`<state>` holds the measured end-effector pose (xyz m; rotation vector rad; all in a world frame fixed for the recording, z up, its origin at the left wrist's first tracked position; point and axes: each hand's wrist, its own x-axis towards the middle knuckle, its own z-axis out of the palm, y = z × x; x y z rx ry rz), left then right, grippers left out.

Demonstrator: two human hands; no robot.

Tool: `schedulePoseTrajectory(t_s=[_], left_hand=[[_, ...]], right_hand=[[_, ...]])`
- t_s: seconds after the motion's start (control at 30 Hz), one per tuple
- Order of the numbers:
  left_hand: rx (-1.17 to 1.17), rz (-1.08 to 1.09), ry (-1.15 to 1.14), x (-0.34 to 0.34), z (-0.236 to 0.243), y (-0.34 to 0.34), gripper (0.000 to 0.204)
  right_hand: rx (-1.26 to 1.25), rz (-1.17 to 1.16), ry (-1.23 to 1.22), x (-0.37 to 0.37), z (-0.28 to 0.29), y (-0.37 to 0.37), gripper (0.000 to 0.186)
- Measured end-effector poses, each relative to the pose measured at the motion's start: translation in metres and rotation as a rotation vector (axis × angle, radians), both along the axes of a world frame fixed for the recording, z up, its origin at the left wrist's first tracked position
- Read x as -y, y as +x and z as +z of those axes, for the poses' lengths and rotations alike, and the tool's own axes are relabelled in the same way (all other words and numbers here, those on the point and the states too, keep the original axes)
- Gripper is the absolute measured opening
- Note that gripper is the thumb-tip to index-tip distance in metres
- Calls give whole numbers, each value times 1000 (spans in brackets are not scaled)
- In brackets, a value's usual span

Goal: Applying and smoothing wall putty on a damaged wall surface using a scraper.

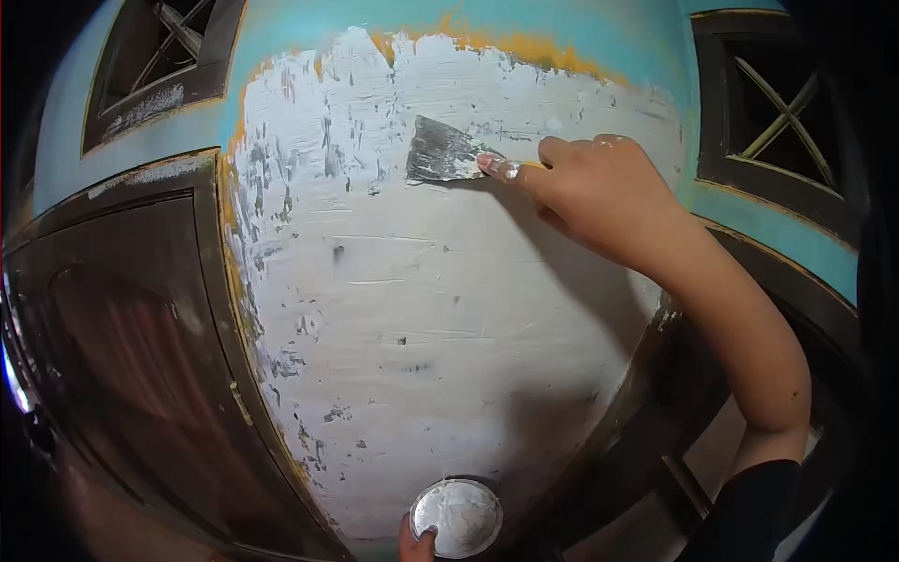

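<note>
My right hand grips a putty knife by its handle, one finger stretched along toward the blade. White smears coat the grey blade, which lies against or very close to the upper part of the wall; I cannot tell if it touches. The wall is covered in uneven white putty with grey patches showing through. Low in the view, my left hand holds a round dish by its rim, thumb over the edge. White putty fills the dish. Most of the left hand is hidden below the frame.
Turquoise paint with an orange-brown edge borders the putty at the top. A dark wooden door stands at the left, with a dark-framed opening above it. Another framed opening with a crossed lattice is at the right.
</note>
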<state>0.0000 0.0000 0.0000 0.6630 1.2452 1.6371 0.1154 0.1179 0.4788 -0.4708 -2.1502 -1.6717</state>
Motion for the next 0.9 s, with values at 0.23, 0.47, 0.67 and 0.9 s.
schedulePoseTrajectory(t_s=[0.23, 0.47, 0.67, 0.9], left_hand=[[-8, -4, -101, -3, -4, -10, 56], [32, 9, -66, -1, 7, -5, 58], [27, 52, 51, 2, 6, 0, 56], [33, 58, 21, 8, 0, 2, 55]], right_hand=[[-13, -5, 12, -3, -3, 3, 37], [1, -72, 21, -3, -1, 9, 38], [3, -106, -9, -5, 1, 13, 39], [-25, -174, -37, -8, 3, 24, 44]])
